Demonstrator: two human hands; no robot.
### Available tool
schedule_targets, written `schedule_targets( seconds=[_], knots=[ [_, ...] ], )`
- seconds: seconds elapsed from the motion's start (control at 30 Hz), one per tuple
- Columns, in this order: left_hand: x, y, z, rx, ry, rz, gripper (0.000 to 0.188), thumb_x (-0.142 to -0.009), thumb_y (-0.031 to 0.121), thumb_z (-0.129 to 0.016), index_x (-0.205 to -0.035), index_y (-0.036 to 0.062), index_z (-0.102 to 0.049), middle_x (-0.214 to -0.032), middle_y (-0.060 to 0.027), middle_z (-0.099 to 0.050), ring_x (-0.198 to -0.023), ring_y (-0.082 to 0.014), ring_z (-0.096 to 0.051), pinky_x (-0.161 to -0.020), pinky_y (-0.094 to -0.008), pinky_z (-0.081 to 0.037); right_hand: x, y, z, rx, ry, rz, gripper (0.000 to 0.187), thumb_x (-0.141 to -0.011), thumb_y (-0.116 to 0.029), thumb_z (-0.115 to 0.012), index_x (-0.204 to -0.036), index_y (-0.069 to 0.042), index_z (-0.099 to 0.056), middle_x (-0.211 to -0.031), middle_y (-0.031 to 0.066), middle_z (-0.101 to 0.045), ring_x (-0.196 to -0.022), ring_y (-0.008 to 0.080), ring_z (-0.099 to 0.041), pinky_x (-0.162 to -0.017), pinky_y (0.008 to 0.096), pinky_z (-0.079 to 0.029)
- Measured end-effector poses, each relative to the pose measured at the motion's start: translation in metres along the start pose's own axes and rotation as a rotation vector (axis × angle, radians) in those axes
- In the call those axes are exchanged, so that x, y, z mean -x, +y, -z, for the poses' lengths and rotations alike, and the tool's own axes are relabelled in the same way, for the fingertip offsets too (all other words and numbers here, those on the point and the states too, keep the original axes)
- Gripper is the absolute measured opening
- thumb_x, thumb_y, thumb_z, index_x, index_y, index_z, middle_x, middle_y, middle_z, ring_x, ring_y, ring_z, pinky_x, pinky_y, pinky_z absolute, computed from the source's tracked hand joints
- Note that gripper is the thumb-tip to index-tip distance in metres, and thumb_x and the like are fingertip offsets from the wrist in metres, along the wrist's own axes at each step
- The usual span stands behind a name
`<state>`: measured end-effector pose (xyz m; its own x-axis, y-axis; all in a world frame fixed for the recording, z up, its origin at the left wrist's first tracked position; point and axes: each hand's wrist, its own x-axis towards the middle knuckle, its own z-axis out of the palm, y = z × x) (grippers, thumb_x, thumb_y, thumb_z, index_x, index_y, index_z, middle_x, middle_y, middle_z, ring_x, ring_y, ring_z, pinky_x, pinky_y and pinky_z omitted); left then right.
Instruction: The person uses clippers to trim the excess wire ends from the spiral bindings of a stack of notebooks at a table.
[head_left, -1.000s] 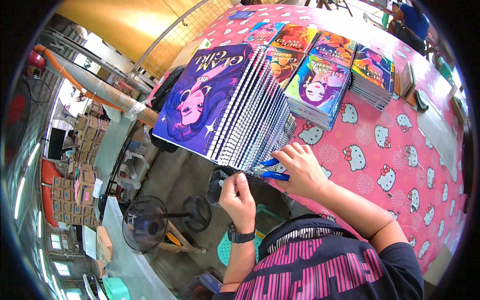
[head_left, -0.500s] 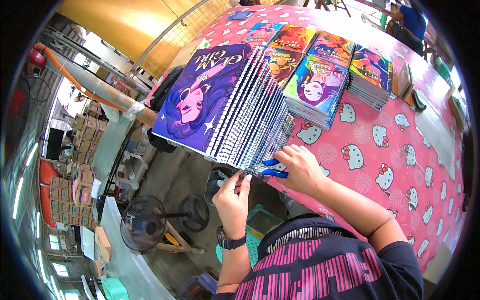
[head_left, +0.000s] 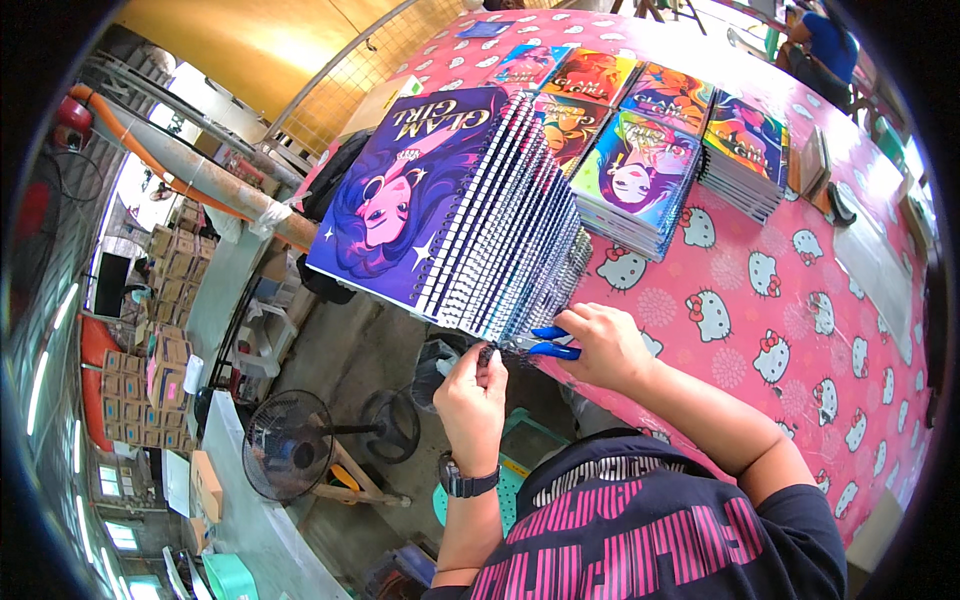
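Note:
A tall, fanned stack of spiral-bound notebooks (head_left: 400, 205) with a purple illustrated cover on top lies at the table's near left edge, its coil bindings facing right. My right hand (head_left: 607, 345) is wrapped round blue-handled pliers (head_left: 553, 343), whose jaws point left at the coil ends by the stack's near corner. My left hand (head_left: 470, 392) pinches a short dark piece of coil (head_left: 487, 355) between thumb and finger, just left of the pliers' tips. Whether the jaws grip a wire is too small to tell.
More stacks of colourful notebooks (head_left: 635, 175) stand behind on the pink patterned table (head_left: 725, 275). A standing fan (head_left: 288, 447) and a teal stool (head_left: 520, 450) are below left. Stacked cartons (head_left: 145, 400) line the far left. Another person (head_left: 822, 55) is at the back right.
Both hands keep their places at the stack's corner with only slight shifts. The pliers have dipped and turned a little. The view has shifted slightly.

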<state>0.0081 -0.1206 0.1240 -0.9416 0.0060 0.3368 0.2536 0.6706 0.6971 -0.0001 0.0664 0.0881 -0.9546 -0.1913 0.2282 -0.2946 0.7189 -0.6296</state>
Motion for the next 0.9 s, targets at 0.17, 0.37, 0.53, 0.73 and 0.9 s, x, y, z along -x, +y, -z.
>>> schedule_targets(
  seconds=[0.17, 0.37, 0.53, 0.73, 0.9],
  knots=[
    [0.003, -0.006, 0.001, 0.059, -0.008, 0.054, 0.018, -0.083, 0.009, -0.067, -0.096, -0.0042, -0.066, -0.071, -0.0114, -0.066, -0.060, -0.0138, -0.064, -0.055, -0.0265, -0.050, 0.002, -0.001, 0.004, 0.131, 0.226, 0.151, 0.033, -0.066, -0.029, -0.076, -0.081, -0.006, -0.056, -0.076, 0.0088, -0.056, -0.076, 0.0275, -0.059, -0.069, 0.0402, -0.047],
    [0.006, -0.007, -0.005, 0.066, 0.064, 0.027, 0.019, -0.081, 0.007, -0.069, -0.096, -0.0041, -0.066, -0.073, -0.0109, -0.066, -0.060, -0.0119, -0.063, -0.055, -0.0251, -0.050, 0.000, 0.003, -0.010, 0.118, 0.132, 0.132, 0.034, -0.065, -0.027, -0.076, -0.084, -0.006, -0.058, -0.074, 0.0092, -0.056, -0.074, 0.0274, -0.059, -0.065, 0.0408, -0.048],
    [0.011, -0.028, -0.010, 0.221, 0.079, 0.094, 0.017, -0.081, 0.005, -0.068, -0.097, -0.0027, -0.067, -0.077, -0.0079, -0.068, -0.061, -0.0119, -0.063, -0.056, -0.0241, -0.050, 0.006, 0.007, -0.010, 0.032, 0.087, 0.045, 0.035, -0.064, -0.025, -0.076, -0.088, -0.006, -0.059, -0.076, 0.0097, -0.057, -0.076, 0.0274, -0.059, -0.067, 0.0406, -0.048],
    [0.003, -0.048, -0.001, 1.257, -0.063, 0.640, 0.022, -0.088, 0.006, -0.055, -0.108, 0.0013, -0.057, -0.092, -0.0087, -0.064, -0.070, -0.0155, -0.062, -0.056, -0.0230, -0.051, 0.011, 0.013, -0.010, 0.013, 0.114, 0.062, 0.043, -0.062, -0.020, -0.074, -0.100, -0.006, -0.059, -0.085, 0.0091, -0.058, -0.084, 0.0271, -0.057, -0.075, 0.0387, -0.045],
    [0.001, -0.053, -0.006, 1.099, -0.260, 0.642, 0.025, -0.080, 0.005, -0.066, -0.102, 0.0023, -0.057, -0.082, -0.0043, -0.059, -0.058, -0.0124, -0.052, -0.049, -0.0224, -0.042, 0.006, 0.003, -0.007, 0.140, 0.090, 0.103, 0.039, -0.064, -0.025, -0.076, -0.094, -0.006, -0.059, -0.084, 0.0079, -0.057, -0.085, 0.0258, -0.057, -0.075, 0.0390, -0.044]
  ],
)
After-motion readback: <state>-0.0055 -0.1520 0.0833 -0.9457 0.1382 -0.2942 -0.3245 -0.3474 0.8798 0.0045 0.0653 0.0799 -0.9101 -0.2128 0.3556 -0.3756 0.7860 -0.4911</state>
